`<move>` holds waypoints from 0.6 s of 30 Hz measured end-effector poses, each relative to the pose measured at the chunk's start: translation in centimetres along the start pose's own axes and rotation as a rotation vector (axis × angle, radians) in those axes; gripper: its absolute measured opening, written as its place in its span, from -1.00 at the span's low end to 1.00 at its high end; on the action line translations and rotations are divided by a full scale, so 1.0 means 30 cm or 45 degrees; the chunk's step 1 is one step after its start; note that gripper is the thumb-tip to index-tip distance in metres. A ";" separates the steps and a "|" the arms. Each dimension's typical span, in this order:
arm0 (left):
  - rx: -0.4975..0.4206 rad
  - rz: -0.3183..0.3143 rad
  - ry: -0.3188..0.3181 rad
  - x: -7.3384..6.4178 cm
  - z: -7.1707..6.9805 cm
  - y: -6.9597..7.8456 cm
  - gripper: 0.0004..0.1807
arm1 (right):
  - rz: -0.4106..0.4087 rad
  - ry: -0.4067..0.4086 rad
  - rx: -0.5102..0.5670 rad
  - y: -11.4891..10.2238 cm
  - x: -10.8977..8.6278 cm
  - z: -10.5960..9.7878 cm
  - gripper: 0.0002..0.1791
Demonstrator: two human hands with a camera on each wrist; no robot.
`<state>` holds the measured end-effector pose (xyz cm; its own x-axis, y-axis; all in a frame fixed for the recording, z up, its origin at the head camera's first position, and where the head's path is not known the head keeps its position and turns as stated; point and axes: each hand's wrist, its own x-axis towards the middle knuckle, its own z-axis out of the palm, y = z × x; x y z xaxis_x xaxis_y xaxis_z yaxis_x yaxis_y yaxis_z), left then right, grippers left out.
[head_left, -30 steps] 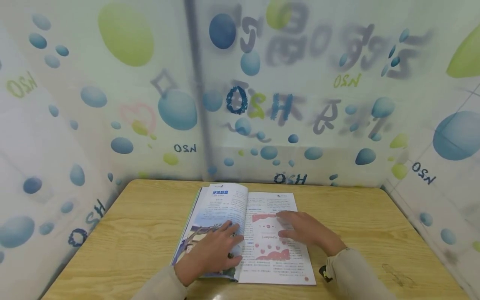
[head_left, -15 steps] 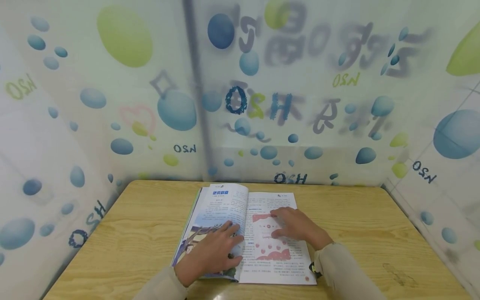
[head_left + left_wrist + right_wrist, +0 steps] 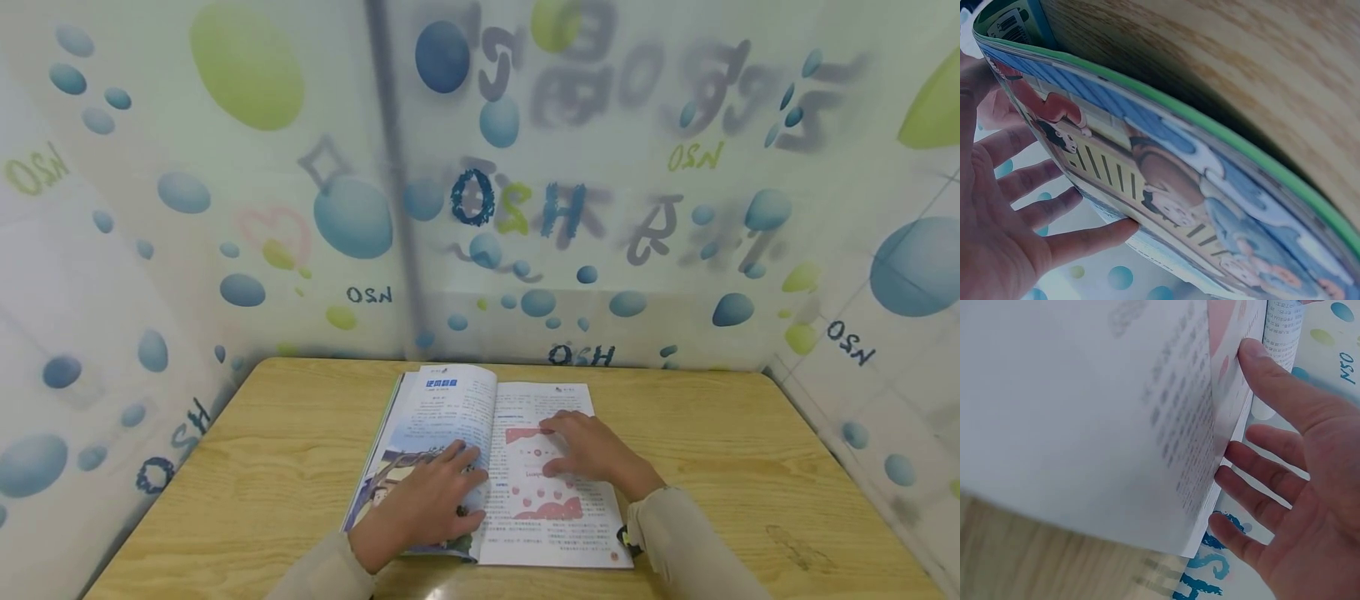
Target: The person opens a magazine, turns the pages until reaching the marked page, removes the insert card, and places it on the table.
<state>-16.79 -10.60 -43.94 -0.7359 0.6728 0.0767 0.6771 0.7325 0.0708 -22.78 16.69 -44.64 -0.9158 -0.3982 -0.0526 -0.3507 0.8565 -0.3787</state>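
Observation:
An open magazine (image 3: 551, 546) lies on the table, with an illustrated left page and a text-covered right page. On the right page lies a flat pink-and-white card (image 3: 540, 502) printed with strawberries. My right hand (image 3: 592, 450) has its fingers and thumb spread on the card's upper right part. In the right wrist view, the thumb (image 3: 1272, 372) and fingertips touch the card and page without curling round them. Fingers spread, my left hand (image 3: 435, 500) rests on the left page. The left wrist view shows the cartoon picture (image 3: 1166, 187) beside that hand's fingers.
The wooden table (image 3: 712, 450) extends on both sides of the magazine. Behind it hangs a pale curtain (image 3: 637, 333) with blue and green drops and lettering. A dark band (image 3: 627, 540) sits at the right sleeve's cuff.
Over the last second my right hand has shifted slightly left across the card, then held its place. The left hand and magazine stay where they were.

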 end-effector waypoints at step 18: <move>-0.011 -0.010 -0.021 0.002 -0.006 0.005 -0.53 | 0.023 0.035 0.129 0.004 0.011 -0.006 -0.21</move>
<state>-16.74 -10.48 -43.75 -0.7413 0.6685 0.0594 0.6711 0.7371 0.0796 -23.17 16.72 -44.53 -0.9273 -0.3728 -0.0349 -0.3140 0.8251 -0.4698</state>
